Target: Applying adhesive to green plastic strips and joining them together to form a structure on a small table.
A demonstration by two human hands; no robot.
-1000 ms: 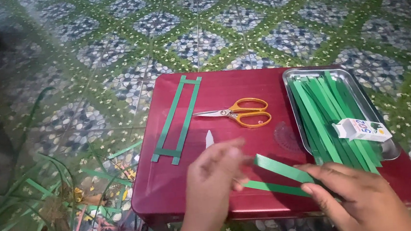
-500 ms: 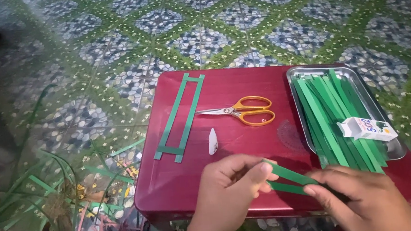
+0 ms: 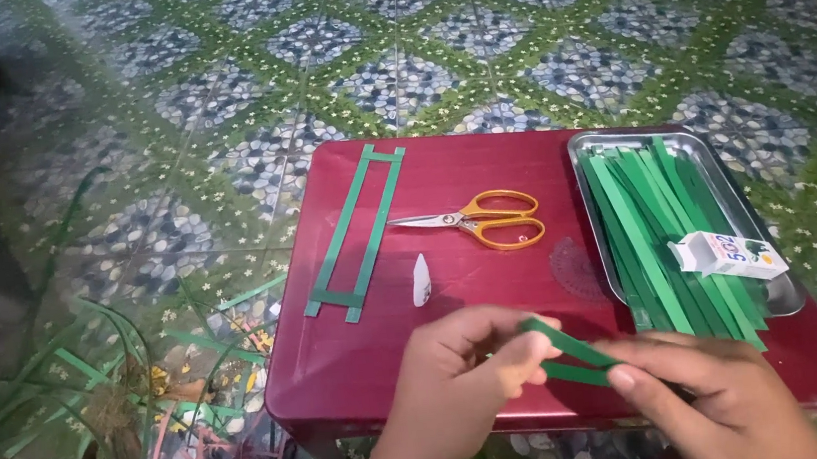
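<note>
head view | your left hand [image 3: 467,369] pinches one end of the green strips [image 3: 570,354], fingers closed on them | your right hand [image 3: 719,394] grips their other end | strips held just above the near edge of the red table [image 3: 493,281] | scissors [image 3: 483,220] and tray of strips [image 3: 668,224] lie beyond

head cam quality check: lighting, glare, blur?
Head view: light falls mostly on the red table and metal tray, with the corners and left edge falling off into dark; soft sheen on the tabletop near the scissors, bright glint on the tray rim; left hand and right hand slightly soft at the bottom edge, the green strip between them still readable.
</note>
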